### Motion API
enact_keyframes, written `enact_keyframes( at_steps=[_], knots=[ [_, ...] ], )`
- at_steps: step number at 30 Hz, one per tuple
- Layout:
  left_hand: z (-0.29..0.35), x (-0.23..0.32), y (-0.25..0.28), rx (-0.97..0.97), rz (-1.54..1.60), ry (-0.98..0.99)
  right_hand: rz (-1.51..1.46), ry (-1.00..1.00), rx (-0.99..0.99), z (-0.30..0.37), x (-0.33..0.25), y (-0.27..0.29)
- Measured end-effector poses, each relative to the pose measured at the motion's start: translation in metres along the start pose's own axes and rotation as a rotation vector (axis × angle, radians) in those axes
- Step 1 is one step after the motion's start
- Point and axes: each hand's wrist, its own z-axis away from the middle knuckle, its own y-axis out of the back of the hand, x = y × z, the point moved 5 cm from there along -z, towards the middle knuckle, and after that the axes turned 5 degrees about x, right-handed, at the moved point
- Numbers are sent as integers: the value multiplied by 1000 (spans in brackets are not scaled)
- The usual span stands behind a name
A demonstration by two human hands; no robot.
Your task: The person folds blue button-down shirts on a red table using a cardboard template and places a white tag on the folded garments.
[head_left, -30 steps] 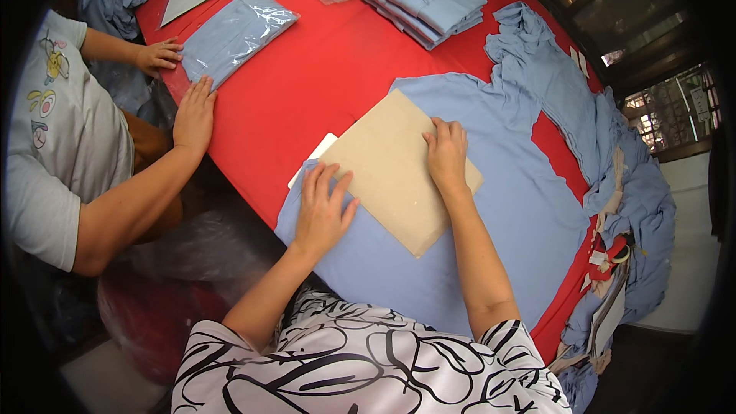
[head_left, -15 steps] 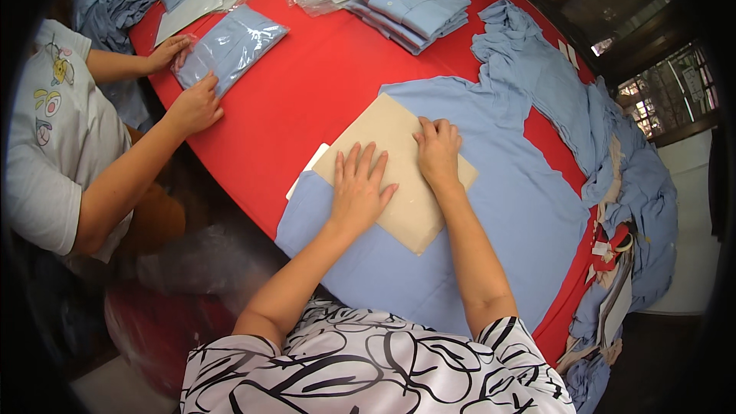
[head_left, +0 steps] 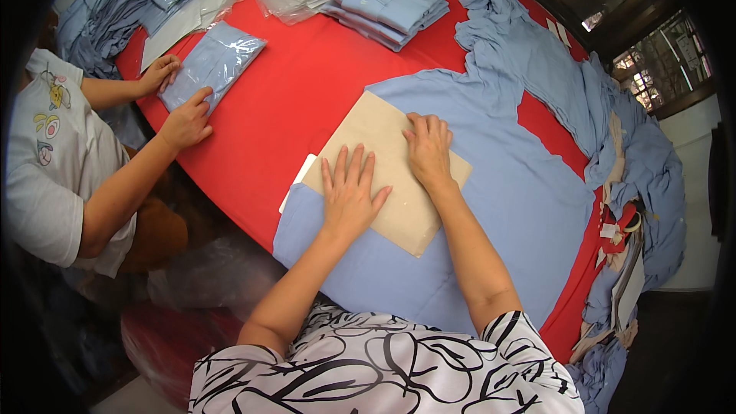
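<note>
1. Two hands are on the tan board (head_left: 392, 159), mid-frame in the head view: left hand (head_left: 350, 203) lying flat, fingers fanned; right hand (head_left: 429, 155) with bent fingers close together at the upper-right edge. Is it pinching anything? I cannot tell.
2. That board rests over the spread blue cloth (head_left: 510, 215), its upper-left edge against open red tabletop (head_left: 284, 119). Lopsided pressure could twist it and pucker the cloth underneath.
3. Watch the white piece (head_left: 301, 175), left of centre, poking out beside the board: a sideways shove could knock the pair out of line.
4. Upper right, rumpled blue cloth (head_left: 514, 46) seems to run into the spread part; any tug there could drag creases under the board.
5. Upper left, a co-worker (head_left: 57, 176) holds a bagged blue garment (head_left: 207, 69), well apart; a clash looks unlikely.
</note>
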Motion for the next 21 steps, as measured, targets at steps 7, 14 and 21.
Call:
enact_keyframes(
  at_steps=[7,14,21],
  knots=[
    [0,6,-6,-28,-16,14,3,10,-167,-13,14,-1],
    [4,-8,-8,-33,-12,-14,-223,-50,-451,-28,20,3],
    [-3,-12,-2,-100,48,-45,352,-240,173,-79,125,41]
  ],
)
